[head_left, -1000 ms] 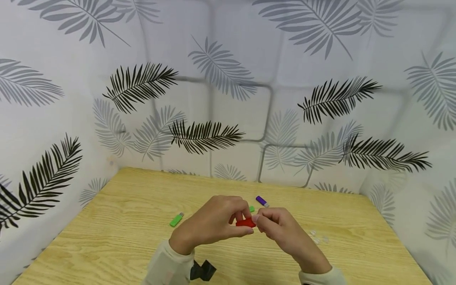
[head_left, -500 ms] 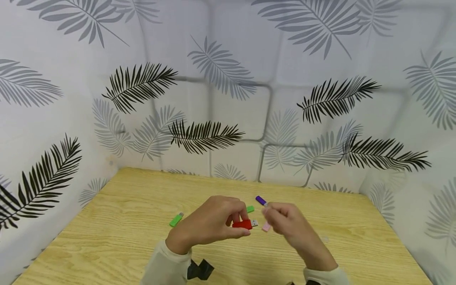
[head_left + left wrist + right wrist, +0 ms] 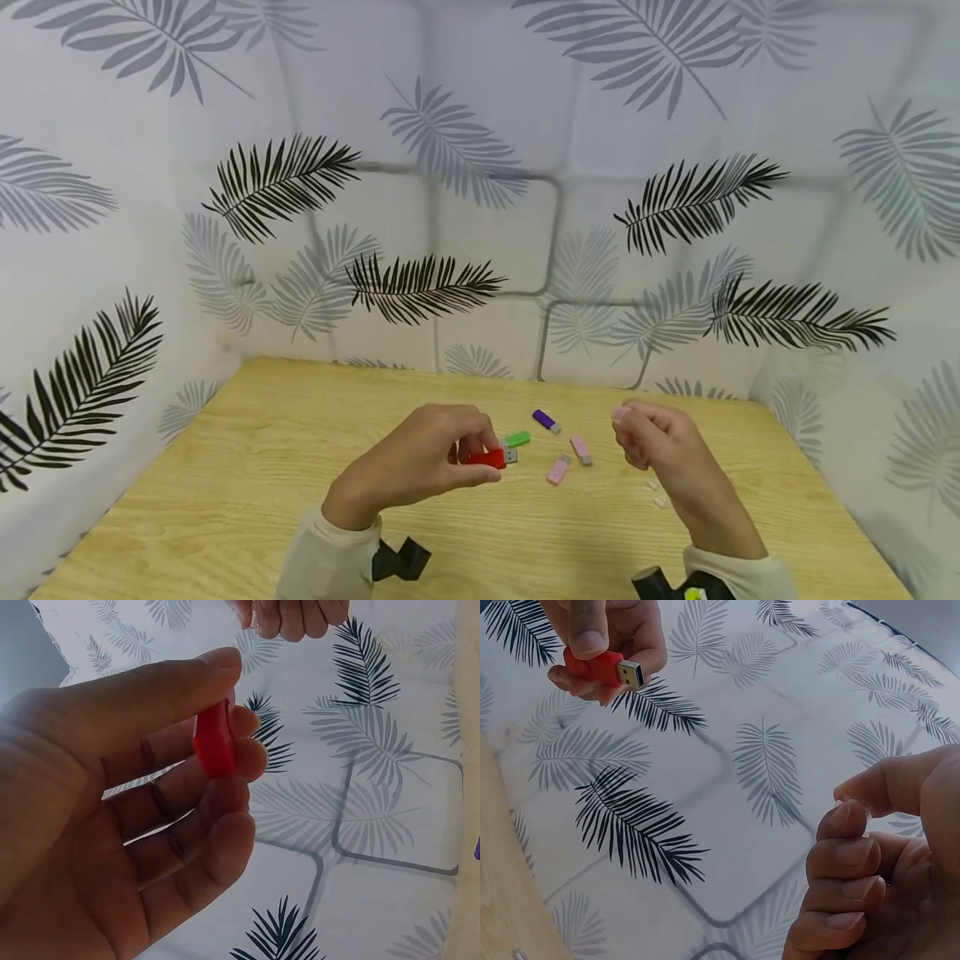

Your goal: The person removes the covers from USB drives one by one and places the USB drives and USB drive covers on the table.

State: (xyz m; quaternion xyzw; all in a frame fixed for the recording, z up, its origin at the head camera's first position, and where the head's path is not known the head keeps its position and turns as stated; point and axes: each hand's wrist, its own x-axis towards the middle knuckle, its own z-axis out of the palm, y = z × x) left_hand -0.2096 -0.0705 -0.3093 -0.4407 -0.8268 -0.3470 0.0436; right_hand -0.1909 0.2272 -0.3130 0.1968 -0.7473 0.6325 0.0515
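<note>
My left hand (image 3: 412,462) holds a red USB stick (image 3: 486,459) between thumb and fingers, above the table. Its metal connector (image 3: 631,675) is bare and points toward the right. In the left wrist view, the red body (image 3: 215,742) shows between the thumb and fingertips. My right hand (image 3: 671,446) is raised off to the right with its fingers curled. Its thumb and index finger pinch a small clear cap (image 3: 868,813), mostly hidden by the fingertips.
On the wooden table (image 3: 300,433) lie a purple USB stick (image 3: 544,420), a green one (image 3: 517,438) and two pink ones, the nearer pink stick (image 3: 557,471) among them. Small clear caps (image 3: 660,501) lie below my right hand. A leaf-patterned cloth (image 3: 480,208) stands behind.
My right hand has moved from the end of the red USB stick away to the right, and the metal connector is now exposed. My left hand has shifted slightly left with the stick.
</note>
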